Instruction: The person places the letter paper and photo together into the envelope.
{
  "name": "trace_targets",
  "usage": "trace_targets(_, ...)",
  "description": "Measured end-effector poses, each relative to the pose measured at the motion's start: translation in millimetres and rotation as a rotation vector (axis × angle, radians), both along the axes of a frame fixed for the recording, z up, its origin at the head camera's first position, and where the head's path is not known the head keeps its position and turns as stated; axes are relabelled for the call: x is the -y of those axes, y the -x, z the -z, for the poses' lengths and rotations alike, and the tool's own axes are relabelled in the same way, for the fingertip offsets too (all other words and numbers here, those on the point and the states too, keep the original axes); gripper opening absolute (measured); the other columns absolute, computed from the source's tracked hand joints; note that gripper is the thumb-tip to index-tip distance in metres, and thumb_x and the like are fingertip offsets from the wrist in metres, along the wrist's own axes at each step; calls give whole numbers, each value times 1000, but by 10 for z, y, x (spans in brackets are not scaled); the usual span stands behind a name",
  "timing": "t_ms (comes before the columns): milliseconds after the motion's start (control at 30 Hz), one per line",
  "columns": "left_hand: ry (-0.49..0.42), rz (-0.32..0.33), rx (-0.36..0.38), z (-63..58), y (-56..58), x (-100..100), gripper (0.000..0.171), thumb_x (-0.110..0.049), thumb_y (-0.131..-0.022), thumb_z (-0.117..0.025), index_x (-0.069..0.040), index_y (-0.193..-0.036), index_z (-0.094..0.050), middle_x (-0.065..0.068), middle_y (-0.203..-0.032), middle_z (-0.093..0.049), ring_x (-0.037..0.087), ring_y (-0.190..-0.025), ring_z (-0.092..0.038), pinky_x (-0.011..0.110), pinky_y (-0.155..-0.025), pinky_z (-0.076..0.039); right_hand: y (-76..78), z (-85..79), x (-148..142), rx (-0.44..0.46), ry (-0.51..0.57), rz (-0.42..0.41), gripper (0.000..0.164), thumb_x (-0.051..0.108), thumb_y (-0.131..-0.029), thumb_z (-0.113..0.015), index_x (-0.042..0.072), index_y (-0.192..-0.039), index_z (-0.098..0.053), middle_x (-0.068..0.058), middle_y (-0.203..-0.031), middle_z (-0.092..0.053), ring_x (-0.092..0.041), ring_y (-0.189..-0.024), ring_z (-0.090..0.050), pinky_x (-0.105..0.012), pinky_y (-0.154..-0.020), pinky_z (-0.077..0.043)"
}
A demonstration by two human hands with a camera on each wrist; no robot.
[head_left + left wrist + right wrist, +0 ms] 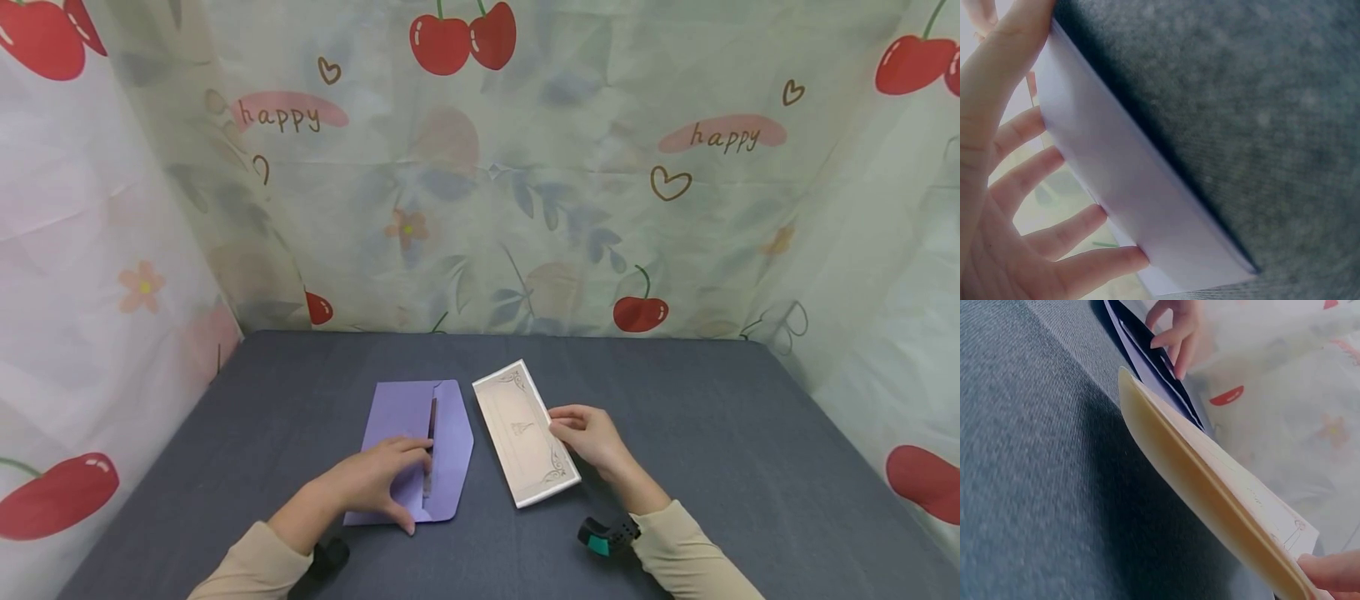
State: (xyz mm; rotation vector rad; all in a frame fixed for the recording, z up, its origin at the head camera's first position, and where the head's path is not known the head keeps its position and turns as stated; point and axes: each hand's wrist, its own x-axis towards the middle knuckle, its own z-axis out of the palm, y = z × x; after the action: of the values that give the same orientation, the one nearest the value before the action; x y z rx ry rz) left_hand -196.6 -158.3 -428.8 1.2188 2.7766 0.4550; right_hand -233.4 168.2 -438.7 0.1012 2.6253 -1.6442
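Observation:
A purple envelope [393, 408] lies on the table with its pointed flap folded out to the right and a dark slit along its mouth. My left hand [382, 477] rests on it, fingertips at the slit and thumb at the near edge. In the left wrist view, the fingers are spread and touch the envelope [1116, 150]. To the right, my right hand [596, 437] pinches the long edge of a beige card [517, 433] with ornamental corners. The right wrist view shows the card [1197, 469] as folded layers, tilted above the cloth, with the envelope's mouth [1154, 369] gaping beyond it.
A dark grey cloth [697, 433] covers the table. Hanging fabric printed with cherries [480, 208] encloses the back and both sides. Black wrist devices sit at both cuffs, the right one [607, 536] with a green patch.

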Motion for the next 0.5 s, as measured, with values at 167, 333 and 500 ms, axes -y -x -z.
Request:
trace_targets(167, 2, -3, -3, -2, -2, -3, 65, -49, -56, -82, -16, -105, -55, 13, -137, -50, 34, -123, -48, 48, -99, -42, -3, -3, 73, 6, 20, -11, 26, 6, -85, -62, -2, -110, -64, -18, -99, -70, -15, -82, -66, -30, -70, -56)
trace_targets(333, 4, -4, -3, -5, 0, -5, 65, -49, -56, -82, -16, -105, -55, 14, -137, -51, 34, -123, -48, 49, -100, -42, -2, 4, 150, 3, 33, -24, 25, 5, -85, -62, -3, -108, -64, -17, -96, -70, -14, -79, -65, -30, -69, -55)
trace_targets(500, 6, -10, 11, -10, -2, -10, 65, -49, -56, -82, -16, -105, -55, 13, -137, -50, 34, -124, -48, 49, -100, -41, -5, 30, 218, -1, 35, -38, 23, 4, -84, -63, -3, -106, -65, -16, -93, -71, -14, -77, -65, -29, -68, -55)
